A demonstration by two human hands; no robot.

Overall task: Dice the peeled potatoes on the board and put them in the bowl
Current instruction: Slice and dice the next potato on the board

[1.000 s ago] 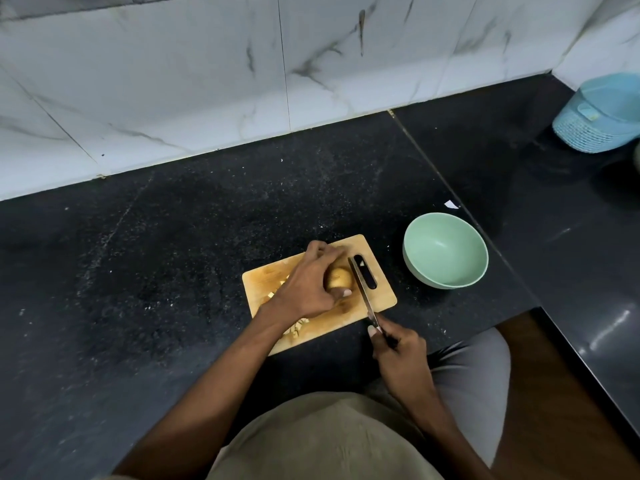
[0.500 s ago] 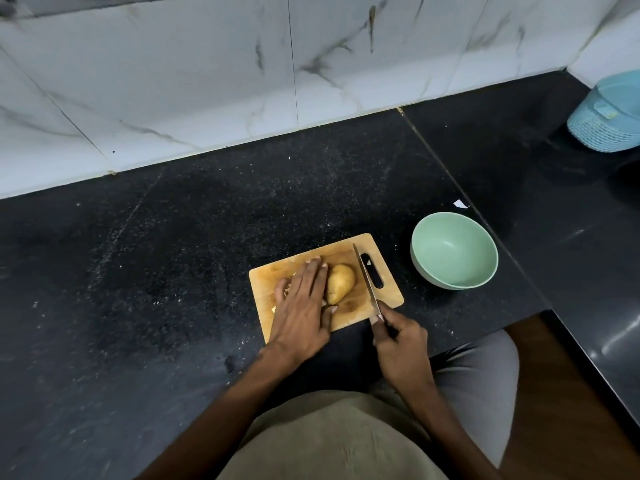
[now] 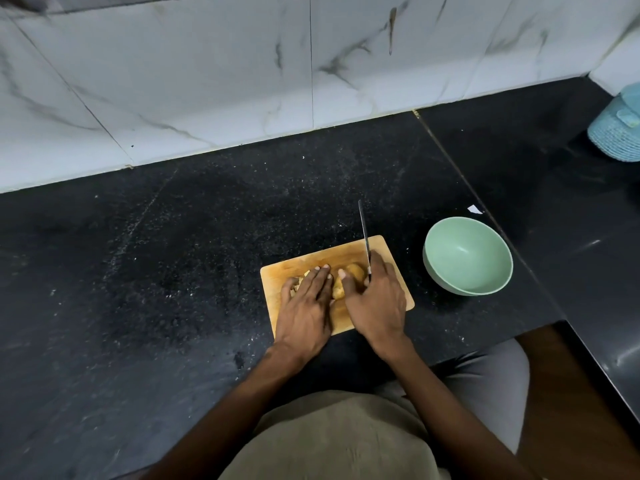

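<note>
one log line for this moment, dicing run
left hand flat on cut pieces | right hand holds knife, touches potato | board | bowl empty

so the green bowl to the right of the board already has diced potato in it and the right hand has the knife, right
Not quite. In the head view the green bowl is empty; the cut pieces lie on the board, partly under the left hand. The rest holds: the bowl sits to the right of the board, and the right hand holds the knife beside the potato.
</note>
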